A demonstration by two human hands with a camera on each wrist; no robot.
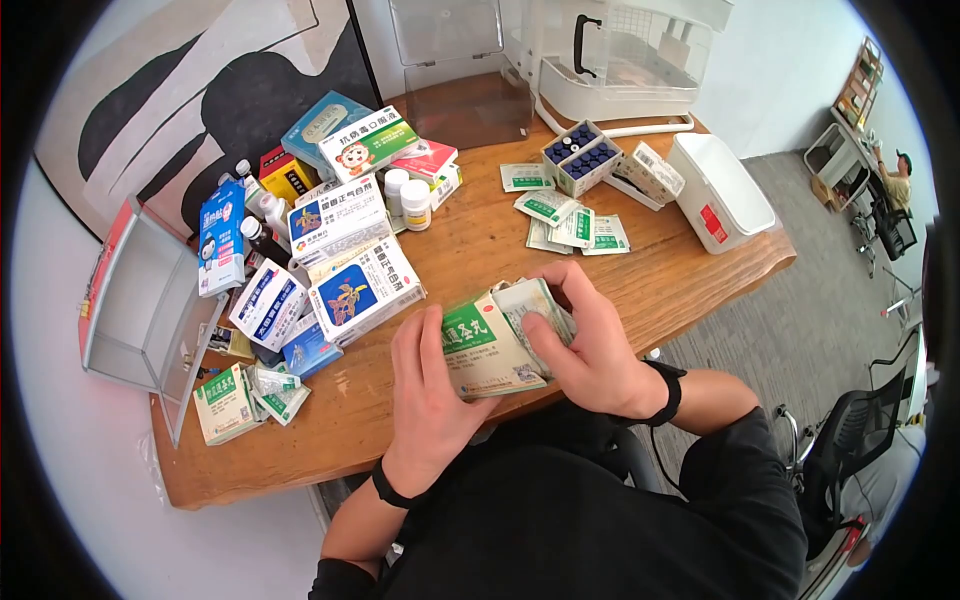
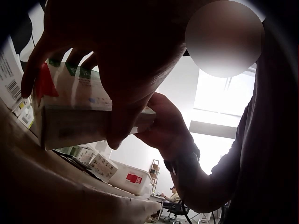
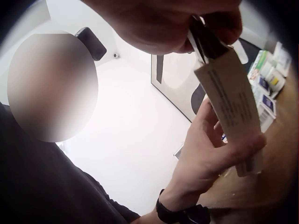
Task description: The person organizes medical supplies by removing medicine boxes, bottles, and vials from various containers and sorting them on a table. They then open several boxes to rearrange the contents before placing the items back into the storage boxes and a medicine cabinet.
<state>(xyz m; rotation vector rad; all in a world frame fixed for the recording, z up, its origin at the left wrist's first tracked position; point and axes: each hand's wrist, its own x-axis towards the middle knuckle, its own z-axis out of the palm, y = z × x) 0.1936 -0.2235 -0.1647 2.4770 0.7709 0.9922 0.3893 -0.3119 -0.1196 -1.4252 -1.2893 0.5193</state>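
Note:
A cream and green medicine box (image 1: 487,350) is held above the table's front edge. The left hand (image 1: 432,395) grips its left end, thumb below and fingers over the top. At the box's right end the right hand (image 1: 592,350) pinches green and white sachets (image 1: 530,306), which stand partly inside the opening. In the right wrist view the box (image 3: 231,102) shows its narrow printed side, with the left hand (image 3: 196,158) around it and the right hand (image 3: 163,23) at its open end. The left wrist view shows the box (image 2: 77,126) from below, the left hand (image 2: 126,60) over it.
Medicine boxes (image 1: 365,290) and bottles crowd the table's left side, near a clear-fronted case (image 1: 130,290). A similar box (image 1: 228,405) lies front left. Loose sachets (image 1: 570,225), a carton of blue-capped vials (image 1: 582,160) and a white tub (image 1: 722,190) are at the right.

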